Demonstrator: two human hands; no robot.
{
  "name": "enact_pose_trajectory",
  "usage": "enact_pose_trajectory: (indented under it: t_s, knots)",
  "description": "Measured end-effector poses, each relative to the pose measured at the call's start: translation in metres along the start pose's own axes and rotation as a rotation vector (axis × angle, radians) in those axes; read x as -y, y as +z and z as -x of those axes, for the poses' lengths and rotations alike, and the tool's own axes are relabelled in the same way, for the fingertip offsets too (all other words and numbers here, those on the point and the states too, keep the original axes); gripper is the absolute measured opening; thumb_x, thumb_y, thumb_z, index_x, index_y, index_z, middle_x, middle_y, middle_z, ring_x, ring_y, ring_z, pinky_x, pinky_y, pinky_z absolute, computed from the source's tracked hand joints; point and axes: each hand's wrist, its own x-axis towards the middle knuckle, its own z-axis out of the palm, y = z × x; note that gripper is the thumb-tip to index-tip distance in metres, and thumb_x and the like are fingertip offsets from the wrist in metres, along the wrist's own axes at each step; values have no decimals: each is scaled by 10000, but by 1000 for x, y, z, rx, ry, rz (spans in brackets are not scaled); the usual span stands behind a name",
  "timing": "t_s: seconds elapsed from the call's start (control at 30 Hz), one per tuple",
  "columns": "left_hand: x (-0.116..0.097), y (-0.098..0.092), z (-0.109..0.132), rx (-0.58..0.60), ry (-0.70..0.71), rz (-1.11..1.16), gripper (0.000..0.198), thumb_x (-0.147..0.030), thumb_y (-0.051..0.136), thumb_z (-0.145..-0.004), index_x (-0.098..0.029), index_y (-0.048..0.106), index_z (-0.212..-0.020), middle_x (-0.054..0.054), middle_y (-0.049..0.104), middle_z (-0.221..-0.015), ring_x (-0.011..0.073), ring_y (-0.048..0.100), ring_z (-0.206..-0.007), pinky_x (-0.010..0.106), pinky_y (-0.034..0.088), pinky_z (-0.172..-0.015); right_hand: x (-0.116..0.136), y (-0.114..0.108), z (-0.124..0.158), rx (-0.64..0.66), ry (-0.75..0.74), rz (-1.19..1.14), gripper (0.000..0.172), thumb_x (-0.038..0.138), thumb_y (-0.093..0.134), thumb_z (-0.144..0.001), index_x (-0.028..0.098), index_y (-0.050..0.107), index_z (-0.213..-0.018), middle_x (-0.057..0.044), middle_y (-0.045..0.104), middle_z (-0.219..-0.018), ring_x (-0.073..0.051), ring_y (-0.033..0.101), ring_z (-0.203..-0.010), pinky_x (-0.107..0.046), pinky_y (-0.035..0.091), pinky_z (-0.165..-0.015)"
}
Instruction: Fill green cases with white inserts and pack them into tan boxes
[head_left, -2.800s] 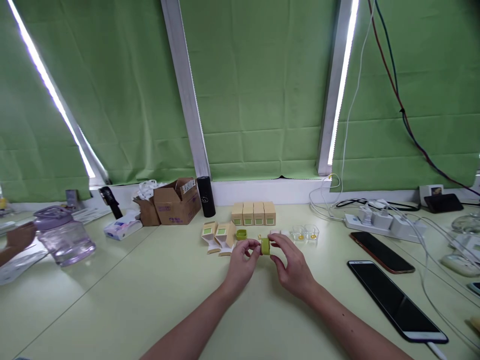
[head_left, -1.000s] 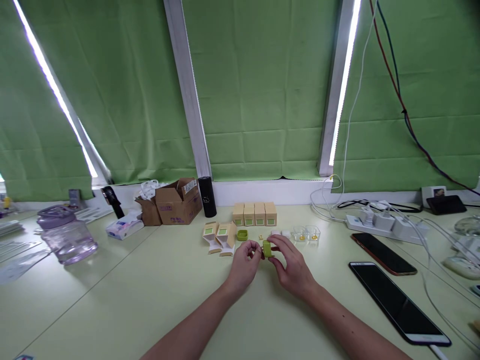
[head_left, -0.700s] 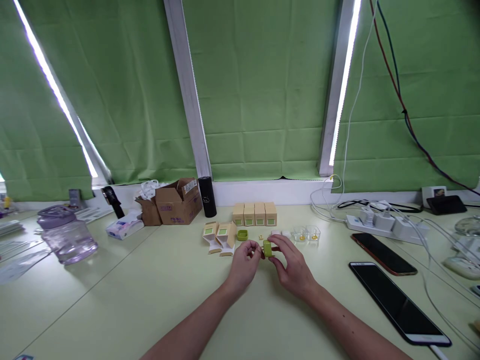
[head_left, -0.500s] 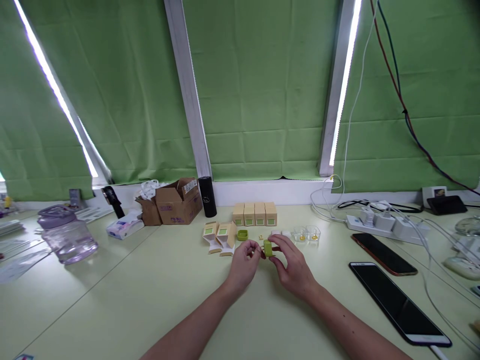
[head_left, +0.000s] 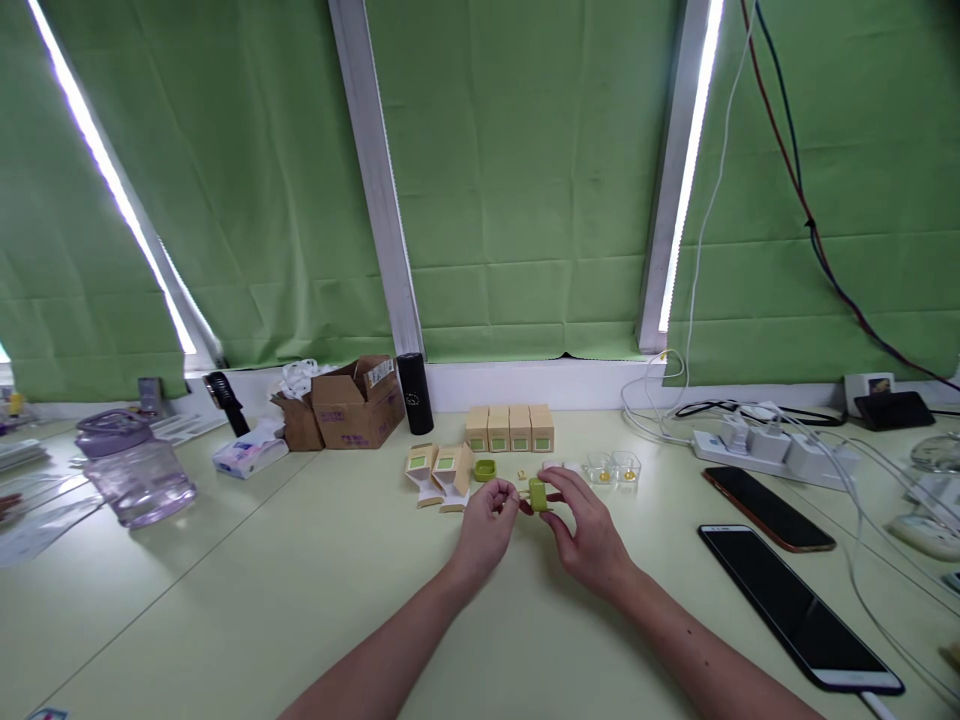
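Observation:
Between thumb and fingers, my right hand [head_left: 589, 525] grips a small green square case [head_left: 538, 494] above the table. My left hand [head_left: 486, 525] is closed in a pinch at the left side of the case; a thin part shows at its fingertips, too small to name. Just behind the hands, a green open tray [head_left: 485, 469] rests on the table. A tiny yellow piece [head_left: 522, 475] lies to the right of that tray. Two opened cardboard boxes [head_left: 452, 470] with green squares lie to the left. Clear cups [head_left: 613, 468] with yellow bits stand to the right.
A row of several small cardboard boxes [head_left: 510, 430] stands at the back. Further left are a brown carton [head_left: 356, 405], a black cylinder [head_left: 415, 394] and a purple jug [head_left: 133, 470]. Phones [head_left: 799, 605] and a power strip [head_left: 776, 455] with cables occupy the right.
The green case has shifted very slightly to the right and turned a little in my right hand. A bit of another person's hand now shows at the far left edge.

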Motion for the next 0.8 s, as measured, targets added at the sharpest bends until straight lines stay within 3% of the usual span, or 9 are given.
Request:
enact_pose_trajectory:
  t_s: [0.2, 0.43, 0.57, 0.8]
  knots:
    - [1, -5, 0, -16, -2, 16, 287, -484, 626, -881, -199, 599, -872, 55, 744, -789, 230, 695, -834, 335, 487, -792, 0, -1, -1, -4, 26, 53, 496, 126, 491, -960, 276, 484, -1432, -130, 560, -1374, -294, 588, -1253, -495, 635, -959]
    - [0, -11, 1, -51, -5, -81, 245, -383, 630, -888, -188, 631, -1035, 70, 762, -847, 238, 690, -864, 342, 458, -790, 0, -3, -2, -14, 32, 84, 514, 118, 471, -967, 276, 462, -1456, -143, 521, -1364, -298, 581, -1250, -503, 611, -985]
    - [-7, -11, 7, -52, 124, -214, 232, -286, 654, -877, -220, 659, -1099, 87, 741, -1019, 267, 652, -1063, 377, 446, -882, -1, -3, -2, 5, -23, 140, 535, 121, 465, -979, 271, 439, -1492, -153, 534, -1356, -301, 596, -1253, -486, 616, -978]
    - [-16, -9, 15, 3, 253, -287, 488, -102, 689, -804, -274, 651, -1259, 101, 590, -1312, 293, 447, -1345, 488, 387, -1122, 0, -4, -3, 7, -166, 227, 460, 146, 525, -983, 228, 459, -1431, -144, 655, -1296, -290, 628, -1224, -466, 633, -924]
